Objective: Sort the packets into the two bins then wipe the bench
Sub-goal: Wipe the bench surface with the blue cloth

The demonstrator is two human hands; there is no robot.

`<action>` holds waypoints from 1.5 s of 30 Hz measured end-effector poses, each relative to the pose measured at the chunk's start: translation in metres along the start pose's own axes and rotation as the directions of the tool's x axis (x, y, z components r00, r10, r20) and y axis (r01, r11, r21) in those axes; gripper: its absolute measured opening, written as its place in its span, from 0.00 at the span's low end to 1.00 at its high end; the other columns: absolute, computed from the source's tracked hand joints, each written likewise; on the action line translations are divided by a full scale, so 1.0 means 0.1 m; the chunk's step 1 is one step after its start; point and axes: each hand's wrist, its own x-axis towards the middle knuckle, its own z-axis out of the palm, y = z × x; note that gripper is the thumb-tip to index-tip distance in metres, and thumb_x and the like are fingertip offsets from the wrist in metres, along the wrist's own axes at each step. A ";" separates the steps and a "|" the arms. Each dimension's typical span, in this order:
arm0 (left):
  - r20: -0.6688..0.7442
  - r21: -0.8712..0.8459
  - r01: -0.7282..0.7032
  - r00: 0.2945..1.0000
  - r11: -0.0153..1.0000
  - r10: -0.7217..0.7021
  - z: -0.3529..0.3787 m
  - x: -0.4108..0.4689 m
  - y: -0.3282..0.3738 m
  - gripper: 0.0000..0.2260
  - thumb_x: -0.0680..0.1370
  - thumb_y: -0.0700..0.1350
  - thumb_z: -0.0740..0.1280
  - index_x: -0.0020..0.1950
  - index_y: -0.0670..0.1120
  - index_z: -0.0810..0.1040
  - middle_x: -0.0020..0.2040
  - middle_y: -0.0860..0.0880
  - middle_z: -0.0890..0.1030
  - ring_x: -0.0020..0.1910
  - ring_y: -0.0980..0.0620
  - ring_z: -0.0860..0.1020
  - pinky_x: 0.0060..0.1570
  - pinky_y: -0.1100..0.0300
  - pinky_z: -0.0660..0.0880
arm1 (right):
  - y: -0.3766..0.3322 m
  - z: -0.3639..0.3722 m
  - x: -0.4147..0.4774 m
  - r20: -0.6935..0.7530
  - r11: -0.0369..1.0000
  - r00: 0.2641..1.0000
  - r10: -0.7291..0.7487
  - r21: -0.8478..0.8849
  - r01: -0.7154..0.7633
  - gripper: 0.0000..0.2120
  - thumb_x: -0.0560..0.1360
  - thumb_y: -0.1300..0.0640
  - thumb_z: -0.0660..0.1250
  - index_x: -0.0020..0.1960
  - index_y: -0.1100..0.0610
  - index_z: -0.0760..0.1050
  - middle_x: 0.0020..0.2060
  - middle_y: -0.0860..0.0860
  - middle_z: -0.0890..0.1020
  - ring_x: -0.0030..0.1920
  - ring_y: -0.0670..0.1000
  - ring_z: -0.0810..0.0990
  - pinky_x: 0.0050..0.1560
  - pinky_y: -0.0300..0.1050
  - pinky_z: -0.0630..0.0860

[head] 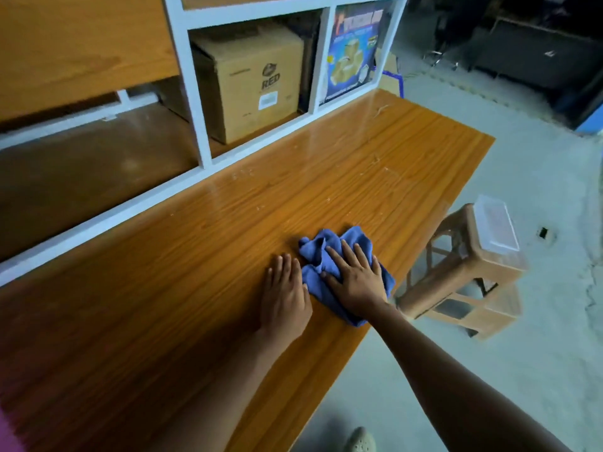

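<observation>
While the head view looks down, a blue cloth (346, 238) lies bunched on the wooden tabletop (195, 288), close to its front edge.

Right hand (355, 282): flat on top of the cloth, palm down. Its fingers (349, 254) are straight and a little spread, pressing the fabric, not curled round it.

Left hand (284, 295): just left of the cloth, palm down on bare wood. The fingers are straight and held close together, and the hand's side touches the cloth's edge.

The cloth is crumpled ahead of the right fingers and flatter under the palm. Pale streaks mark the wood beyond it.

Right of the cloth, off the tabletop, a brown plastic stool (463, 282) stands on the floor with a clear lidded box (496, 223) on its seat.

Well behind the cloth is a white shelf frame (195, 93). A carton (251, 83) sits in one bay, and a blue printed item (352, 50) in the next; I cannot tell whether that is a box or a poster.
</observation>
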 end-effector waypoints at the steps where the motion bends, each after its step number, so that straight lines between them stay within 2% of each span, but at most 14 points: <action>1: 0.002 0.002 -0.010 1.000 1.000 0.010 0.08 0.14 0.15 0.26 0.77 0.49 0.51 0.69 0.37 0.71 0.69 0.39 0.72 0.72 0.42 0.67 0.69 0.45 0.63 | 0.16 -0.03 0.08 -0.006 1.000 1.000 -0.003 -0.004 0.003 0.30 0.77 0.31 0.43 0.76 0.37 0.48 0.79 0.46 0.49 0.78 0.52 0.43 0.76 0.59 0.43; 6: 0.028 0.017 -0.026 0.999 1.000 0.026 0.44 0.74 0.84 0.27 0.78 0.51 0.52 0.70 0.35 0.68 0.69 0.38 0.72 0.71 0.41 0.67 0.69 0.44 0.65 | 1.08 -0.23 0.63 -0.048 0.999 0.998 0.039 0.002 -0.039 0.29 0.78 0.32 0.44 0.77 0.38 0.50 0.79 0.47 0.50 0.78 0.53 0.45 0.76 0.59 0.44; 14: 0.042 0.150 0.003 0.999 0.989 -0.010 0.92 1.87 1.74 0.30 0.78 0.55 0.46 0.73 0.37 0.65 0.74 0.38 0.64 0.75 0.42 0.60 0.73 0.45 0.58 | 2.31 -0.54 1.64 -0.054 0.994 0.994 0.100 0.044 -0.098 0.29 0.78 0.32 0.43 0.77 0.39 0.51 0.79 0.46 0.50 0.78 0.53 0.45 0.75 0.60 0.43; 23: 0.086 0.151 -0.015 0.996 0.988 0.001 1.31 3.00 2.39 0.36 0.77 0.61 0.37 0.77 0.38 0.52 0.78 0.40 0.51 0.78 0.44 0.48 0.76 0.48 0.48 | 3.43 -0.86 2.77 -0.079 0.964 0.964 0.256 0.098 -0.248 0.28 0.78 0.33 0.43 0.77 0.39 0.50 0.79 0.48 0.51 0.78 0.55 0.45 0.74 0.62 0.44; 28: 0.067 0.154 -0.086 0.995 0.984 0.076 1.64 3.99 2.91 0.34 0.78 0.59 0.42 0.75 0.37 0.59 0.76 0.38 0.59 0.77 0.42 0.55 0.75 0.46 0.54 | 4.17 -1.09 3.49 -0.116 0.947 0.942 0.315 0.096 -0.305 0.28 0.78 0.35 0.44 0.77 0.40 0.52 0.78 0.48 0.53 0.78 0.55 0.46 0.75 0.62 0.44; 31: 0.102 0.137 -0.135 0.987 0.981 0.122 1.87 4.68 3.34 0.33 0.78 0.58 0.43 0.75 0.38 0.59 0.76 0.39 0.58 0.77 0.43 0.55 0.75 0.47 0.53 | 4.63 -1.22 3.91 -0.134 0.935 0.928 0.348 0.123 -0.332 0.28 0.79 0.35 0.44 0.77 0.40 0.53 0.78 0.48 0.53 0.78 0.55 0.46 0.75 0.61 0.44; 36: 0.181 0.121 -0.269 0.952 0.956 0.245 2.24 5.63 4.10 0.29 0.80 0.54 0.51 0.76 0.39 0.56 0.77 0.39 0.56 0.77 0.43 0.52 0.76 0.47 0.51 | 5.31 -1.33 4.39 -0.164 0.882 0.889 0.428 0.292 -0.371 0.25 0.80 0.40 0.49 0.76 0.44 0.57 0.78 0.48 0.54 0.78 0.55 0.46 0.72 0.63 0.56; 38: 0.215 0.093 -0.357 0.919 0.929 0.331 2.36 5.91 4.39 0.31 0.78 0.55 0.50 0.76 0.40 0.56 0.77 0.40 0.57 0.77 0.44 0.53 0.76 0.48 0.51 | 5.53 -1.34 4.48 -0.259 0.852 0.857 0.446 0.418 -0.317 0.24 0.80 0.43 0.51 0.73 0.49 0.64 0.75 0.50 0.63 0.76 0.55 0.55 0.71 0.59 0.61; 40: 0.234 0.042 -0.417 0.888 0.908 0.397 2.47 6.16 4.66 0.33 0.75 0.57 0.46 0.76 0.41 0.56 0.78 0.42 0.57 0.77 0.45 0.53 0.76 0.49 0.50 | 5.79 -1.33 4.50 -0.373 0.769 0.770 0.517 0.598 -0.227 0.21 0.80 0.48 0.54 0.66 0.56 0.71 0.66 0.54 0.74 0.67 0.57 0.69 0.65 0.52 0.67; 41: 0.241 0.023 -0.431 0.878 0.902 0.413 2.53 6.28 4.80 0.33 0.76 0.58 0.45 0.77 0.41 0.56 0.78 0.42 0.56 0.78 0.46 0.52 0.76 0.50 0.49 | 5.96 -1.32 4.46 -0.396 0.710 0.709 0.584 0.672 -0.210 0.17 0.80 0.51 0.55 0.62 0.59 0.73 0.61 0.57 0.76 0.61 0.59 0.73 0.61 0.49 0.69; 43: 0.262 0.028 -0.452 0.864 0.892 0.429 2.64 6.46 5.04 0.34 0.78 0.62 0.47 0.77 0.43 0.54 0.78 0.42 0.52 0.78 0.46 0.49 0.76 0.50 0.47 | 6.36 -1.21 4.31 -0.326 0.564 0.585 0.743 0.775 -0.284 0.12 0.80 0.55 0.59 0.59 0.61 0.73 0.55 0.61 0.76 0.54 0.63 0.75 0.54 0.49 0.69; 45: 0.273 0.088 -0.475 0.857 0.875 0.438 2.74 6.58 5.19 0.35 0.78 0.65 0.49 0.78 0.46 0.50 0.79 0.44 0.48 0.78 0.47 0.46 0.76 0.49 0.45 | 6.79 -1.02 4.11 -0.219 0.478 0.513 0.830 0.753 -0.453 0.14 0.79 0.56 0.61 0.61 0.63 0.71 0.54 0.64 0.74 0.53 0.65 0.75 0.50 0.51 0.68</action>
